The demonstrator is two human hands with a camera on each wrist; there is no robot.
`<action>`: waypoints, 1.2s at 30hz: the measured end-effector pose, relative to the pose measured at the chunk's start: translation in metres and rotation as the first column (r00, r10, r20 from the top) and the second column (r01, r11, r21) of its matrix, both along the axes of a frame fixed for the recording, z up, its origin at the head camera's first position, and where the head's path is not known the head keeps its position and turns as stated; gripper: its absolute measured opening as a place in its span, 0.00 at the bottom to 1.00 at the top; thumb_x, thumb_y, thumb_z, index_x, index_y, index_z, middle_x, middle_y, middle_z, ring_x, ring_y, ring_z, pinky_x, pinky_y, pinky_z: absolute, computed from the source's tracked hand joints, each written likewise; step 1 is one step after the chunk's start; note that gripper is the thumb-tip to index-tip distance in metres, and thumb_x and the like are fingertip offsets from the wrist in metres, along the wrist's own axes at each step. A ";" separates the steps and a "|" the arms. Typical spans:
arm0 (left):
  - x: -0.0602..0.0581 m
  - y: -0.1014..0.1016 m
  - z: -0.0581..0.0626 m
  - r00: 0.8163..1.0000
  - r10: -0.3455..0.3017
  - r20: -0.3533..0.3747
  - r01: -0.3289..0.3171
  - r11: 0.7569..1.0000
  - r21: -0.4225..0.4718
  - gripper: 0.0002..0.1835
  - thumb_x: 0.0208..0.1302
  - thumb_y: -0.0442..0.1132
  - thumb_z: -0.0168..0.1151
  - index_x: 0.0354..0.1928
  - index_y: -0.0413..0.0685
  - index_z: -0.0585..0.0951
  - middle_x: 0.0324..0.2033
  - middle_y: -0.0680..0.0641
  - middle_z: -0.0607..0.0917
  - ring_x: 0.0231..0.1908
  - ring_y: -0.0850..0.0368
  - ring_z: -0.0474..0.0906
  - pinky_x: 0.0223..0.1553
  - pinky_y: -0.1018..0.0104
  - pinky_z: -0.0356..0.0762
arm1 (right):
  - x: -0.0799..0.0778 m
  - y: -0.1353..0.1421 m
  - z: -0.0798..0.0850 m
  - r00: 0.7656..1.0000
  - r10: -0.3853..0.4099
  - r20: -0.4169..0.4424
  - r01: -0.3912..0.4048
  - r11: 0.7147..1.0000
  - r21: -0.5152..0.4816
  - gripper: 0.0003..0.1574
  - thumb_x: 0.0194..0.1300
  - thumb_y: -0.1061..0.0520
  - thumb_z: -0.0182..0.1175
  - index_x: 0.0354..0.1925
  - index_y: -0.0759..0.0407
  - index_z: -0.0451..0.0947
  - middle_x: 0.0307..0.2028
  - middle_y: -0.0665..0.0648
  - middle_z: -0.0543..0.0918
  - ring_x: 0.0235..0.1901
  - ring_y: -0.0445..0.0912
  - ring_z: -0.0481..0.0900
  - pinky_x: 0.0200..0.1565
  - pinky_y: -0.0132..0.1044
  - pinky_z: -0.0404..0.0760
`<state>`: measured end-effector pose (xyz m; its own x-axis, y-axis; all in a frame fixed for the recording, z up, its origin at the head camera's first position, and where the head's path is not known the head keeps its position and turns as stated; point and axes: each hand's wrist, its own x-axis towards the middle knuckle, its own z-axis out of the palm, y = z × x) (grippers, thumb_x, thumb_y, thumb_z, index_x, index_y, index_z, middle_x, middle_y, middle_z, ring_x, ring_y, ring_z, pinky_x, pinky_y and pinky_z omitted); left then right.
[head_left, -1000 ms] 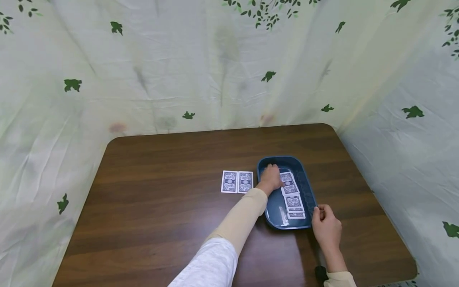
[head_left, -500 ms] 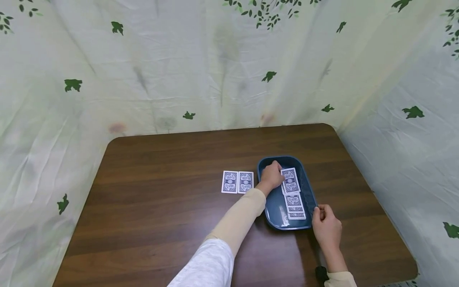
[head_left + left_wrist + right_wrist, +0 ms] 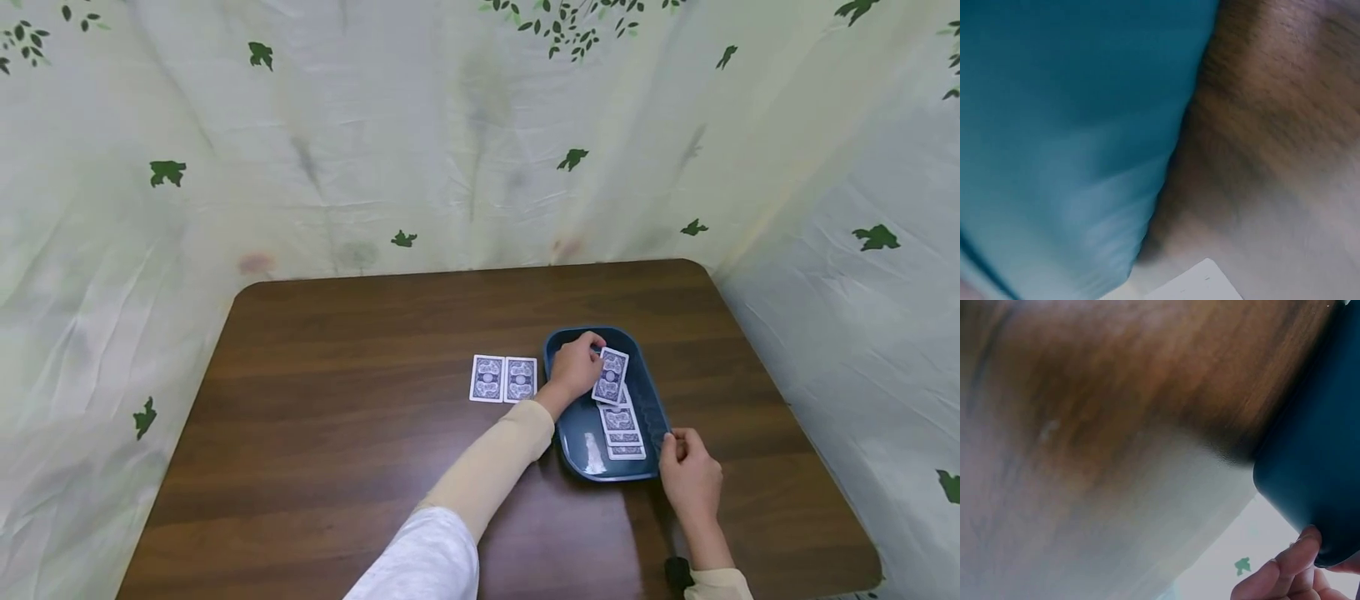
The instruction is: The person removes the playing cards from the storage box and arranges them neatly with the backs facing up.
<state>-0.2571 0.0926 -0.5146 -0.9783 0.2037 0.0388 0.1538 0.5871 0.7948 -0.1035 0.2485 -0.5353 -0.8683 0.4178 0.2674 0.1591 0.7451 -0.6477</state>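
Table [image 3: 337, 433] bears a blue tray [image 3: 581, 437], its near right rim pinched by the right hand [image 3: 692, 479], while inside, the left hand [image 3: 576, 367] curls its fingers — gripping or not, one cannot tell — at the upper left of a patterned card [image 3: 611, 377].

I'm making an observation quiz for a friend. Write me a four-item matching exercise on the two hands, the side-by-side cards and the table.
Column one
1. Left hand
2. Right hand
3. Side-by-side cards
4. Table

Column two
A. Brown with wood grain
B. Gripping the tray at its near right corner
C. Left of the tray, backs showing
D. Holding a single card

Pairs: 1-D, 2-B, 3-C, 4-A
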 end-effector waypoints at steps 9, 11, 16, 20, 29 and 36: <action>0.007 -0.025 0.012 0.996 0.020 -0.090 -0.008 0.991 0.131 0.13 0.62 0.31 0.61 0.48 0.44 0.85 0.31 0.49 0.87 0.29 0.62 0.80 0.32 0.76 0.72 | 0.000 0.000 -0.001 1.000 0.001 0.004 -0.001 1.000 -0.003 0.11 0.68 0.59 0.54 0.39 0.67 0.78 0.20 0.56 0.76 0.23 0.58 0.74 0.28 0.50 0.68; 0.008 -0.031 0.013 0.995 0.022 -0.093 -0.007 0.987 0.158 0.13 0.62 0.31 0.61 0.48 0.43 0.85 0.32 0.48 0.87 0.32 0.61 0.81 0.34 0.76 0.73 | -0.001 0.000 0.000 1.000 0.000 0.002 0.000 1.000 -0.001 0.11 0.67 0.59 0.54 0.38 0.67 0.78 0.21 0.56 0.76 0.23 0.59 0.74 0.28 0.50 0.68; 0.013 -0.049 0.017 0.997 0.037 -0.064 -0.020 0.967 0.253 0.13 0.63 0.31 0.62 0.49 0.41 0.85 0.32 0.47 0.87 0.34 0.58 0.83 0.37 0.74 0.76 | 0.000 -0.001 0.001 1.000 0.006 0.028 -0.006 1.000 -0.005 0.12 0.68 0.58 0.53 0.39 0.67 0.77 0.21 0.57 0.77 0.23 0.59 0.74 0.28 0.49 0.67; 0.017 -0.065 0.020 0.997 0.075 -0.009 -0.067 0.941 0.331 0.13 0.63 0.32 0.63 0.49 0.41 0.85 0.33 0.46 0.87 0.35 0.59 0.83 0.38 0.72 0.78 | 0.001 -0.002 0.000 0.999 0.010 0.043 -0.009 1.000 -0.007 0.13 0.69 0.57 0.53 0.40 0.67 0.77 0.22 0.57 0.76 0.23 0.58 0.73 0.28 0.49 0.67; 0.024 -0.101 0.021 0.986 0.164 0.029 -0.162 0.907 0.388 0.13 0.62 0.30 0.63 0.49 0.40 0.85 0.35 0.43 0.87 0.35 0.56 0.83 0.38 0.70 0.78 | 0.003 -0.005 0.001 0.998 -0.008 0.067 0.008 1.000 -0.011 0.14 0.70 0.57 0.52 0.41 0.68 0.77 0.23 0.59 0.77 0.24 0.59 0.73 0.29 0.49 0.66; 0.026 -0.126 0.014 0.973 0.225 0.045 -0.221 0.867 0.446 0.12 0.62 0.29 0.63 0.48 0.37 0.84 0.35 0.41 0.86 0.36 0.53 0.83 0.39 0.67 0.79 | 0.003 -0.006 0.001 0.998 -0.005 0.066 0.006 1.000 -0.015 0.15 0.70 0.57 0.51 0.41 0.68 0.77 0.23 0.60 0.77 0.25 0.59 0.73 0.29 0.49 0.67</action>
<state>-0.2309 -0.0334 -0.5004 -0.9948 -0.0602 0.0816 0.0687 0.1910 0.9792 -0.1004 0.2421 -0.5341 -0.8816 0.4260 0.2033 0.2056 0.7343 -0.6470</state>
